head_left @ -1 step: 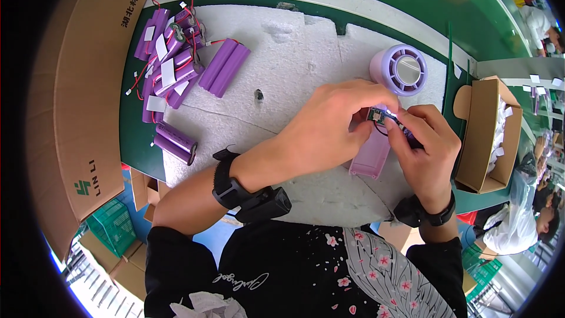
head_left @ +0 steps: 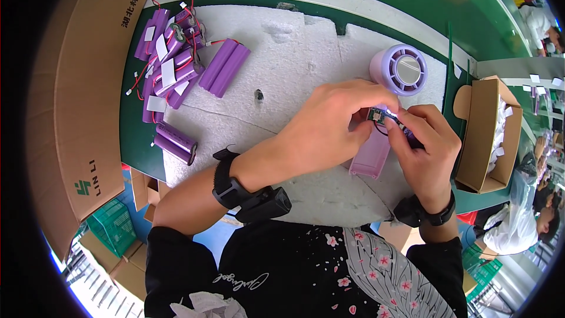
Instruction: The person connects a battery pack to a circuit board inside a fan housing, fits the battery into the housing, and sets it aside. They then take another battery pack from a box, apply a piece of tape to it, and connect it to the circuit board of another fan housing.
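A small green circuit board (head_left: pixel 376 115) sits between the curled fingers of my left hand (head_left: pixel 335 121), which closes on it. My right hand (head_left: pixel 426 141) meets it from the other side, thumb and forefinger pinched at the board's edge; what they pinch is too small to make out. From the board a thin black wire (head_left: pixel 381 131) loops toward the right fingertips. A dark purplish part (head_left: pixel 413 139) shows partly under the right hand. Below the hands lies an open lilac handle shell (head_left: pixel 371 158), and just beyond them a lilac round fan head (head_left: pixel 406 70) with a silver centre.
White foam sheet (head_left: pixel 282 53) covers the green bench. At left are heaped purple battery packs (head_left: pixel 170 70) with red leads, plus loose packs (head_left: pixel 225 68). A tall cardboard box (head_left: pixel 88 82) borders the left; an open carton (head_left: pixel 488 141) of white pieces stands right. Other people (head_left: pixel 524 229) are at far right.
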`<state>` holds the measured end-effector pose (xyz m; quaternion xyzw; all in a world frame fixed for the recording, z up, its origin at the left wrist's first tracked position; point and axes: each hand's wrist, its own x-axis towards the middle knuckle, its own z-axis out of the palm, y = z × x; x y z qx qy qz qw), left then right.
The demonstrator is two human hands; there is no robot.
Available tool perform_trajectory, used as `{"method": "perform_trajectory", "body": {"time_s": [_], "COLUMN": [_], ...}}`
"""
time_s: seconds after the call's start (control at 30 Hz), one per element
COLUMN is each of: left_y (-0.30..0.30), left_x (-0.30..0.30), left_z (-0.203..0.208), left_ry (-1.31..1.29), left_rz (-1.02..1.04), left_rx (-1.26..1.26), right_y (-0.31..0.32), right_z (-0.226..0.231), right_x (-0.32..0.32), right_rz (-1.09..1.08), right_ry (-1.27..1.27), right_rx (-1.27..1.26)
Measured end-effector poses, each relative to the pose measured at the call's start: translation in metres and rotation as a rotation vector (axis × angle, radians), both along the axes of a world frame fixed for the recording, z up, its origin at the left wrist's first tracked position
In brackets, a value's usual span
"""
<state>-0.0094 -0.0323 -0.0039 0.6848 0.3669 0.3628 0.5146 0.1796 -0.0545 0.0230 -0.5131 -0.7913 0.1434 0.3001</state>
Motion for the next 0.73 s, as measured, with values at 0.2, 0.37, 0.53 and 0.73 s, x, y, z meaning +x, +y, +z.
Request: {"method": "perform_trajectory", "body": {"time_s": [0.2,0.37,0.53,0.73], "left_y": [0.0,-0.001,0.002,0.006], "left_x": [0.003,0.003,0.0,-0.006], "left_z": [-0.001,0.005,0.002,0.003], "left_ry": [0.01,0.089,0.079,0.12], "left_rz": [0.077,0.105,0.073,0.096], "left_rx": [0.08,0.136,0.143,0.066], "right_y": [0.002,0.007,0.012,0.015], "right_z": [0.001,-0.002,0.008,0.011], "right_x": [-0.001,0.004,0.019,0.033], "right_rz": [-0.104,-0.136,0.028,0.242], "right_ry": [0.109,0.241,0.301,0.462], "right_rx": [-0.163,-0.381,-0.785,-1.04]}}
